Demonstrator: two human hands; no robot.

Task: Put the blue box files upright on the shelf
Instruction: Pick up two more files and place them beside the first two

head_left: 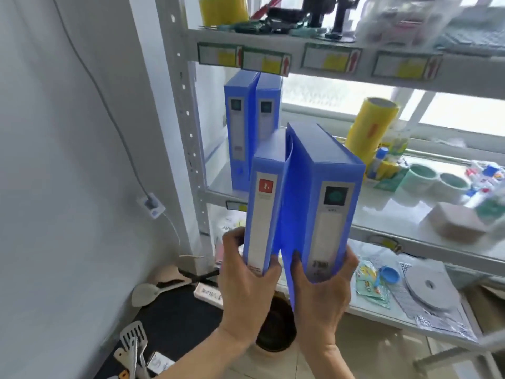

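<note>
From the head camera, two blue box files are held upright in front of the middle shelf [382, 214] of a grey metal rack. The left hand [247, 285] grips the bottom of the narrower file with the red-logo spine [263, 212], fingers [232, 242] wrapped round its left side and thumb pressed on its right edge. The right hand [322, 294] grips the bottom of the wider file with the dark square label [325, 203], fingers [352, 262] curled round its right side, thumb on its left face. The two held files touch near the bottom and splay apart toward the top, both just in front of the middle shelf's front edge.

Two more blue box files [252, 127] stand upright side by side at the left end of that shelf, against the rack's post [188, 127]. Farther right on the same shelf stand a yellow film roll [369, 129], two pale green tape rolls [437, 179] and a beige block [456, 220]. Price-style labels [265, 62] hang on the edge of the shelf above. On the shelf below lie a grey disc [431, 288] and a blue cap [389, 276].
</note>
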